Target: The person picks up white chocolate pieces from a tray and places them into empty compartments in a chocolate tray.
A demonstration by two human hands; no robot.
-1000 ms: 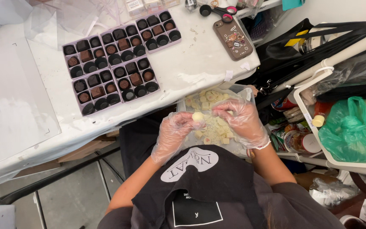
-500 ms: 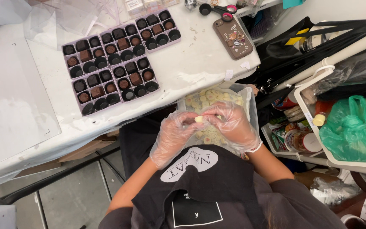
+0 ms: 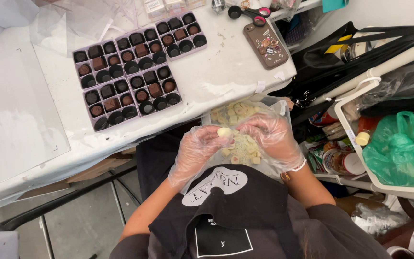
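White table (image 3: 226, 72) fills the far left, covered with clear plastic sheet, smooth and a bit crumpled at the far edge. Grey floor below on the near left. A white wire-frame cart (image 3: 360, 144) on the right holds a green plastic bag (image 3: 401, 148), knotted and glossy, plus jars and packets on a lower shelf, too cluttered to tell apart. Black bag (image 3: 360, 45) with straps lies far right, beside the table end.

On the table: four lilac trays (image 3: 137, 69) set in a block, each divided into small square cells. Most cells hold dark paper cups; some have brown chocolates, square or round, others look empty. Brown phone case (image 3: 266, 44) with stickers lies to the right of the trays; black scissors (image 3: 247, 10) with a pink handle lie just beyond it.

Near the table edge, on the person's lap, a clear plastic bag (image 3: 245, 124) holds pale cream pieces, small and chunky, some speckled.

Both hands wear thin, wrinkled transparent gloves. Left hand (image 3: 197, 151) and right hand (image 3: 269, 136) meet over the bag, fingers curled, pinching together one small, round, smooth white piece (image 3: 224, 132). It sits between the fingertips, just above the bag's contents. Black apron with a white oval patch in the near centre.
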